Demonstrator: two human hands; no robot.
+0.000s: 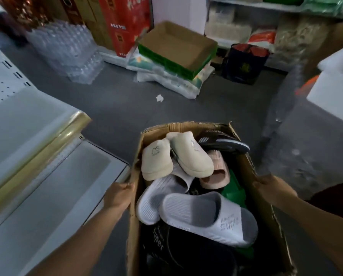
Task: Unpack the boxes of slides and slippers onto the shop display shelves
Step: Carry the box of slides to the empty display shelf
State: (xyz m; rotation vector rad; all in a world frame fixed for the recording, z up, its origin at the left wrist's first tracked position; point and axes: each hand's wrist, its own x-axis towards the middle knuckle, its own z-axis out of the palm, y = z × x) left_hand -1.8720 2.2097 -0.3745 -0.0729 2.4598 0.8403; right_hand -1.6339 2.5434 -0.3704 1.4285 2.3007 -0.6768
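A worn cardboard box (pixel 252 172) full of slides and slippers fills the lower middle of the view. Inside lie two cream slippers (pixel 190 156), a pink slide (pixel 214 174), white and grey slides (pixel 206 214), a black striped slide (pixel 224 144) and black ones at the bottom. My left hand (pixel 119 194) grips the box's left wall. My right hand (pixel 274 188) grips its right wall. The box is held above the grey floor. White display shelves (pixel 37 156) with a gold edge strip stand at the left.
An open green-sided cardboard tray (pixel 178 50) rests on plastic-wrapped packs ahead. Wrapped water bottles (pixel 67 50) and red cartons (pixel 127 22) stand at the back left. A dark bag (pixel 244 64) and a stocked shelf sit at the back right. A white box (pixel 334 92) is at right.
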